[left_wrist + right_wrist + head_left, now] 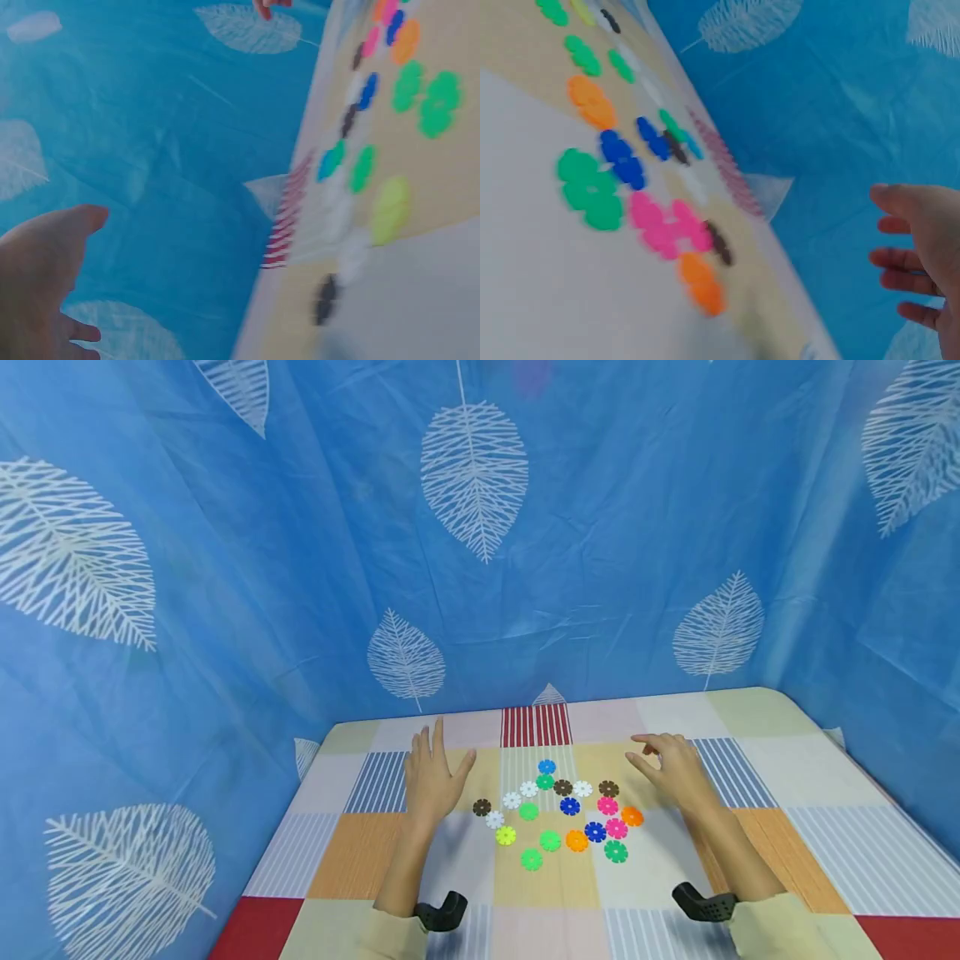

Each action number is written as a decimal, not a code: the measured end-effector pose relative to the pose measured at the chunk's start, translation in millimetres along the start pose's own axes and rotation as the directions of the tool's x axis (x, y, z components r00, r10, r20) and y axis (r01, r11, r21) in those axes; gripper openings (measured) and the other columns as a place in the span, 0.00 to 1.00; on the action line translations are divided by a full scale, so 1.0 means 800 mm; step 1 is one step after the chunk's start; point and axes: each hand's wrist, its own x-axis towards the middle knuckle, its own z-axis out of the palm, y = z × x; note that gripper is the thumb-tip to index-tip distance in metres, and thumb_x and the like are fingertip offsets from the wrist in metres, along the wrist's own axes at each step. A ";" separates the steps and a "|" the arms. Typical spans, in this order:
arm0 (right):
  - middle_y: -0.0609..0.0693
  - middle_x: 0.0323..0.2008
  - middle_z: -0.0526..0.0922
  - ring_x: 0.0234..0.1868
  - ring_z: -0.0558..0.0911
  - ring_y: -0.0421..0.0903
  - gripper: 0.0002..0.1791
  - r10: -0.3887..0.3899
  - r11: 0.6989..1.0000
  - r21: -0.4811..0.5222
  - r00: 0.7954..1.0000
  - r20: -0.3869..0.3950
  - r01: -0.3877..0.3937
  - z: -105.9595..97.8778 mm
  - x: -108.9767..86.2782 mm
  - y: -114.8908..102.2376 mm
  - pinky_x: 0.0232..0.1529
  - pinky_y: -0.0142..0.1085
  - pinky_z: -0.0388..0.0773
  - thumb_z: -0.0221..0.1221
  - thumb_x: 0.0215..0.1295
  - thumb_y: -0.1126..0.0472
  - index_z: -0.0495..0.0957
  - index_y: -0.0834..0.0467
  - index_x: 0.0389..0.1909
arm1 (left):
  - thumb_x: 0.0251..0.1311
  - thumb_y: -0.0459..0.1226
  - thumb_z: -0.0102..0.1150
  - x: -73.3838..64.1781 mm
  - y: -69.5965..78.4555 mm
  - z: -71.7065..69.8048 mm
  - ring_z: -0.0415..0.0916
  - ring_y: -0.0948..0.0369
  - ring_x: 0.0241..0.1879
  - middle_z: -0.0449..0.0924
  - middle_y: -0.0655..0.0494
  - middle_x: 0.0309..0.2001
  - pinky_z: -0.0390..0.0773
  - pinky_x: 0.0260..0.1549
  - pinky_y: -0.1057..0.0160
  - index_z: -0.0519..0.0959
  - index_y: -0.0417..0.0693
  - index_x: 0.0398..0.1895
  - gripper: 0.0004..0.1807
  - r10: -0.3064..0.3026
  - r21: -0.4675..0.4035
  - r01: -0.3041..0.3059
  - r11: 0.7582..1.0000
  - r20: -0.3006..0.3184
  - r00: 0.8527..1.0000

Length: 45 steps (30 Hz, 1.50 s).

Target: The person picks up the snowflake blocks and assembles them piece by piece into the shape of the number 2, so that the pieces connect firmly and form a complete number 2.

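Note:
Several flat, notched plastic discs in many colours lie spread over the middle of the table. My left hand [432, 779] is raised at their left, fingers straight and thumb held apart, with nothing in it. Nearest to it are a brown disc [482, 807] and a white disc [495, 820]. On the other side, my right hand [677, 774] hovers with loosely bent fingers and holds nothing. An orange disc [632, 816] and a pink disc [607, 806] lie closest to that hand. In the right wrist view, a green disc [590, 189] shows blurred.
A patchwork-patterned cloth [547, 927] covers the table. Blue curtain [600, 568] with white leaf prints hangs behind the table and along both sides. Black wrist straps [442, 913] sit at both cuffs. More discs, such as a yellow one [506, 836], lie toward the front.

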 end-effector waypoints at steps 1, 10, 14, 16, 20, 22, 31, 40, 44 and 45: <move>0.53 0.30 0.78 0.36 0.74 0.52 0.19 0.015 0.999 0.045 1.000 0.011 -0.015 0.005 -0.005 0.003 0.36 0.47 0.70 0.60 0.60 0.55 0.77 0.62 0.49 | 0.61 0.57 0.47 -0.004 -0.002 0.006 0.48 0.39 0.65 0.53 0.34 0.66 0.50 0.60 0.38 0.48 0.45 0.72 0.43 0.000 -0.029 0.000 1.000 -0.013 1.000; 0.48 0.24 0.72 0.25 0.69 0.44 0.23 0.148 0.912 0.346 0.965 0.218 -0.218 0.029 -0.050 0.024 0.21 0.30 0.65 0.64 0.56 0.51 0.79 0.61 0.48 | 0.64 0.55 0.46 -0.039 -0.033 0.068 0.68 0.51 0.42 0.71 0.42 0.45 0.71 0.38 0.52 0.59 0.41 0.67 0.35 -0.013 -0.263 -0.003 0.965 -0.059 0.998; 0.49 0.25 0.72 0.25 0.69 0.43 0.24 0.144 0.880 0.403 0.951 0.275 -0.250 0.036 -0.065 0.035 0.22 0.30 0.65 0.67 0.52 0.53 0.79 0.61 0.49 | 0.63 0.49 0.52 -0.047 -0.047 0.085 0.67 0.57 0.33 0.71 0.48 0.36 0.70 0.32 0.59 0.63 0.40 0.64 0.31 0.017 -0.322 -0.025 0.946 -0.027 1.000; 0.49 0.25 0.73 0.26 0.69 0.43 0.25 0.135 0.878 0.409 0.949 0.285 -0.248 0.038 -0.069 0.039 0.23 0.30 0.66 0.67 0.51 0.54 0.79 0.61 0.50 | 0.61 0.47 0.54 -0.051 -0.053 0.089 0.66 0.59 0.33 0.70 0.50 0.36 0.70 0.33 0.60 0.64 0.41 0.64 0.31 0.035 -0.327 -0.030 0.945 0.008 0.999; 0.48 0.27 0.73 0.28 0.68 0.42 0.24 0.107 0.896 0.388 0.953 0.284 -0.216 0.037 -0.073 0.042 0.27 0.30 0.66 0.67 0.51 0.53 0.80 0.59 0.49 | 0.59 0.47 0.57 -0.055 -0.061 0.092 0.65 0.59 0.36 0.69 0.52 0.37 0.69 0.35 0.59 0.67 0.43 0.62 0.30 0.086 -0.306 -0.062 0.950 0.063 0.994; 0.47 0.27 0.73 0.29 0.67 0.43 0.23 0.092 0.907 0.373 0.955 0.282 -0.197 0.036 -0.073 0.042 0.27 0.31 0.65 0.67 0.51 0.53 0.81 0.58 0.48 | 0.59 0.47 0.57 -0.056 -0.063 0.093 0.65 0.58 0.37 0.69 0.52 0.39 0.68 0.35 0.59 0.70 0.43 0.60 0.28 0.114 -0.277 -0.090 0.957 0.074 0.991; 0.44 0.25 0.70 0.29 0.66 0.41 0.15 0.043 0.939 0.320 0.968 0.249 -0.124 0.037 -0.073 0.043 0.27 0.32 0.62 0.67 0.52 0.56 0.83 0.54 0.43 | 0.55 0.43 0.62 -0.055 -0.063 0.095 0.62 0.59 0.36 0.69 0.53 0.39 0.65 0.34 0.60 0.80 0.46 0.50 0.19 0.177 -0.191 -0.161 0.968 0.070 0.982; 0.43 0.26 0.71 0.30 0.66 0.41 0.14 0.039 0.948 0.297 0.971 0.237 -0.111 0.040 -0.075 0.040 0.28 0.32 0.64 0.67 0.51 0.57 0.83 0.53 0.41 | 0.52 0.43 0.65 -0.058 -0.067 0.097 0.66 0.58 0.37 0.72 0.53 0.39 0.67 0.36 0.58 0.82 0.49 0.43 0.15 0.169 -0.217 -0.156 0.964 0.043 0.985; 0.44 0.28 0.72 0.31 0.67 0.42 0.14 0.045 0.949 0.294 0.970 0.239 -0.116 0.041 -0.077 0.041 0.30 0.32 0.65 0.67 0.52 0.56 0.83 0.53 0.41 | 0.48 0.40 0.68 -0.058 -0.067 0.098 0.68 0.61 0.32 0.76 0.58 0.33 0.66 0.33 0.61 0.79 0.50 0.41 0.15 0.157 -0.260 -0.146 0.955 0.022 0.987; 0.44 0.28 0.72 0.31 0.67 0.42 0.14 0.045 0.949 0.294 0.970 0.237 -0.116 0.041 -0.077 0.041 0.30 0.32 0.65 0.67 0.52 0.56 0.82 0.53 0.41 | 0.47 0.38 0.69 -0.058 -0.067 0.098 0.68 0.62 0.30 0.77 0.59 0.30 0.66 0.33 0.62 0.79 0.50 0.41 0.15 0.165 -0.276 -0.156 0.948 0.010 0.986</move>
